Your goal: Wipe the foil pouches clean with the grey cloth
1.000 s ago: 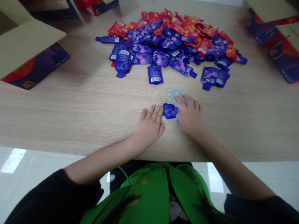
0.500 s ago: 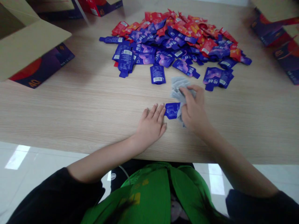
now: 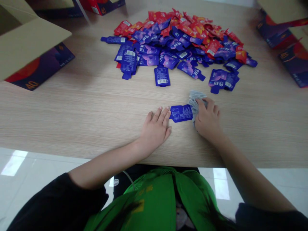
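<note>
I see my left hand (image 3: 155, 128) flat on the pale wooden table (image 3: 72, 106), a flat blue spouted pouch (image 3: 181, 113) just right of it, my right hand (image 3: 207, 120) beyond that; behind lies the heap of red and blue pouches (image 3: 183, 41), an open brown cardboard box (image 3: 26, 48) far left

We cannot read the small print on the blue pouch (image 3: 181, 113), and our right hand (image 3: 208, 121) covers most of the grey wad (image 3: 196, 98). The cardboard box (image 3: 22, 45) runs off the left edge; buried packets in the pile (image 3: 179, 41) stay hidden.
</note>
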Available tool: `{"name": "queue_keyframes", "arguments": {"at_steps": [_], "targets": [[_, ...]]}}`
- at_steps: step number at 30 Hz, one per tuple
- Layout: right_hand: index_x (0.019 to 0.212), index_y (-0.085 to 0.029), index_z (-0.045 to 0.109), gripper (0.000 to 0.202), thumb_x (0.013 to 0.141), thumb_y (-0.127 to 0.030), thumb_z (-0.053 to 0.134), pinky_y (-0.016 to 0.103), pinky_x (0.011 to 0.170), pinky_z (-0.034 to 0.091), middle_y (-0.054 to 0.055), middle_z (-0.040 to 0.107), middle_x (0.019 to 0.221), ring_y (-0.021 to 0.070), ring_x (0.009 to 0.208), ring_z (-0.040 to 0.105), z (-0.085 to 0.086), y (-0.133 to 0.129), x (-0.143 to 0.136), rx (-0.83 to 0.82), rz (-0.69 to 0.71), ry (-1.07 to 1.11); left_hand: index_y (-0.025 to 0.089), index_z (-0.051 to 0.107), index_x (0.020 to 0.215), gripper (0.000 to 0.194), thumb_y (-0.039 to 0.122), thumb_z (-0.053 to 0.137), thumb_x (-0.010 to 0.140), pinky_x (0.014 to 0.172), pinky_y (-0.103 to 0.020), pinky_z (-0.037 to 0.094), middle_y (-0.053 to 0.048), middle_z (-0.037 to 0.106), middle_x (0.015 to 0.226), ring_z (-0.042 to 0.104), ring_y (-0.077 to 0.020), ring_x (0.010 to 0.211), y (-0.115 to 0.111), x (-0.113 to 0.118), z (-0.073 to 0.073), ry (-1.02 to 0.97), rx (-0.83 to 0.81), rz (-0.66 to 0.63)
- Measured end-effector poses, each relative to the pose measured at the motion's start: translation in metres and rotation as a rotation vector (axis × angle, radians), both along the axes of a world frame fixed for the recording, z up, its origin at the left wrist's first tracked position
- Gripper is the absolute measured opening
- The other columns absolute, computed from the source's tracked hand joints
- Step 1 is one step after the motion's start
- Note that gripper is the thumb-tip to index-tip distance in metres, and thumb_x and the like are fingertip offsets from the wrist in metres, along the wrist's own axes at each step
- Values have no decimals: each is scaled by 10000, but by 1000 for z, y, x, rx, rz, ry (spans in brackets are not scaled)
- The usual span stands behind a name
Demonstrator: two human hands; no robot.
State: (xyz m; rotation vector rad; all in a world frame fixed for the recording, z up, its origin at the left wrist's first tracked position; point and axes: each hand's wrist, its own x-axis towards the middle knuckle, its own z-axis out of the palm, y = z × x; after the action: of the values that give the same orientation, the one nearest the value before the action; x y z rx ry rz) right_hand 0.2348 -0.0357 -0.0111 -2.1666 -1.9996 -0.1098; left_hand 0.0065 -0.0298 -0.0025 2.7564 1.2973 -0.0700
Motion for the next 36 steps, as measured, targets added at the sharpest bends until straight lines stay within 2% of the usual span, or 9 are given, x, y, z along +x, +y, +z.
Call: {"name": "queue_keyframes", "arguments": {"at_steps": [3, 7, 11, 15, 17, 22, 28, 32, 36], "targets": [[1490, -156, 519, 593, 907, -189, 417, 625, 893, 468, 246, 475, 1482, 413, 1141, 534, 0, -2, 18, -7, -14, -6, 79, 332, 1636, 630, 353, 334, 1069, 1225, -543, 327, -127, 273, 1721, 316, -325, 1576, 0, 0, -1, -1, -1, 7], [1482, -155, 528, 574, 922, -165, 397, 590, 957, 468, 226, 500, 1426, 388, 1210, 530, 17, -2, 18, 74, 18, 43, 79, 333, 1635, 630, 361, 327, 1072, 1221, -540, 331, -129, 282, 1719, 321, -324, 1573, 0, 0, -3, -6, 13, 9], [1491, -185, 531, 572, 938, -147, 387, 562, 1020, 433, 204, 479, 1465, 362, 1267, 500, 32, -3, -19, 122, 155, 95, 72, 336, 1632, 626, 357, 328, 1074, 1216, -545, 334, -145, 306, 1710, 313, -333, 1576, 1, 0, -2, -8, 14, 8], [1469, -243, 580, 561, 930, -168, 445, 544, 975, 424, 159, 502, 1499, 350, 1161, 513, 20, -4, -60, -22, 305, 45, 59, 494, 1539, 583, 384, 353, 1076, 1210, -547, 336, -188, 520, 1586, 344, -342, 1561, 1, 0, 1, -10, 5, -8], [1474, -236, 582, 562, 928, -186, 460, 540, 953, 424, 162, 505, 1506, 344, 1115, 510, 12, -6, -66, -61, 323, 8, 63, 533, 1508, 572, 396, 354, 1078, 1218, -538, 327, -192, 543, 1566, 349, -337, 1559, 1, 0, 2, -6, 7, -10], [1492, -206, 563, 575, 931, -215, 439, 572, 900, 437, 192, 485, 1512, 373, 1100, 507, 7, -13, -34, -33, 190, -53, 115, 382, 1619, 606, 376, 347, 1074, 1219, -539, 337, -137, 313, 1709, 327, -328, 1571, 0, 0, 2, -7, -6, 7], [1494, -171, 559, 565, 944, -222, 438, 552, 881, 467, 221, 472, 1492, 375, 1109, 537, 8, -22, 10, -88, -20, -99, 74, 333, 1635, 633, 356, 331, 1069, 1225, -552, 329, -138, 262, 1722, 301, -336, 1581, 0, 1, 2, 2, -26, 9], [1457, -161, 589, 544, 938, -190, 430, 553, 914, 485, 215, 506, 1406, 371, 1137, 550, 15, -17, 14, -55, -25, -35, 80, 337, 1634, 634, 360, 336, 1065, 1216, -559, 338, -136, 269, 1722, 305, -336, 1578, 0, 1, 2, 4, -22, 14], [1457, -165, 574, 556, 929, -142, 401, 569, 1012, 469, 207, 500, 1382, 364, 1243, 522, 26, -14, 2, 147, 65, 115, 80, 333, 1635, 634, 360, 329, 1066, 1216, -551, 337, -132, 261, 1725, 308, -333, 1577, 0, 0, 1, -1, -4, 1]]}}
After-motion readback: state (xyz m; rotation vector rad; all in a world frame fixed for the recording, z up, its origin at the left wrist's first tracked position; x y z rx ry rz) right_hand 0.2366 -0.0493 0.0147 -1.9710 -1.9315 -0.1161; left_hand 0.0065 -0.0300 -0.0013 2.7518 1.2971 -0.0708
